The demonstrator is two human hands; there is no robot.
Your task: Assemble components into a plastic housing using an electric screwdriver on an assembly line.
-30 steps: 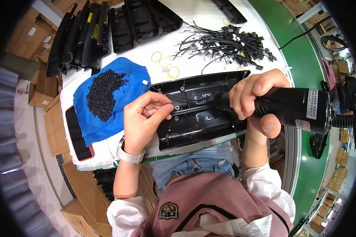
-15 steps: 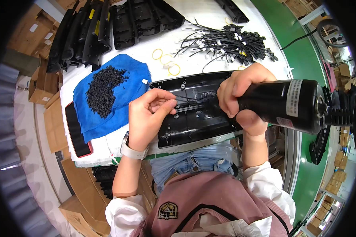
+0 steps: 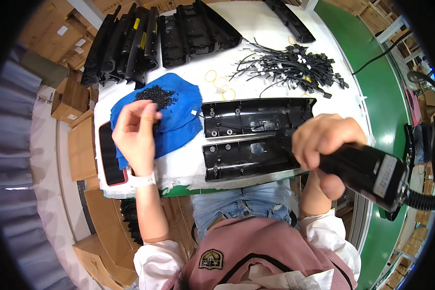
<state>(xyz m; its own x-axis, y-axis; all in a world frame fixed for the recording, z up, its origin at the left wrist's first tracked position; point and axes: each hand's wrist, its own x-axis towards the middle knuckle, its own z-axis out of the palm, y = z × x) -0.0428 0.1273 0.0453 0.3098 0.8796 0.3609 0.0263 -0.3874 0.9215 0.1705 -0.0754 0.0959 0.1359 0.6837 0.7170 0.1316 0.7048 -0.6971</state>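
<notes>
As the left hand (image 3: 137, 128) has moved from the black shells (image 3: 249, 159) along the front edge of the counter (image 3: 186, 166) to small black pieces (image 3: 162, 96) on the blue cloth (image 3: 179, 128), these seem reachable; its blurred grip cannot be judged. The right hand (image 3: 326, 140) is clamped around a black power tool (image 3: 365, 169).

At 9 o'clock, your blurred left hand (image 3: 136, 137) partly covers the heaped black pieces (image 3: 158, 96), each too small to tell; you can't see whether it pinches one. At 3 o'clock, your blurred right hand (image 3: 326, 144) hides part of the black tool (image 3: 365, 170), whose tip is lost against the dark shells (image 3: 234, 158). The top edge cuts a long black part (image 3: 293, 20) at 1 o'clock.
</notes>
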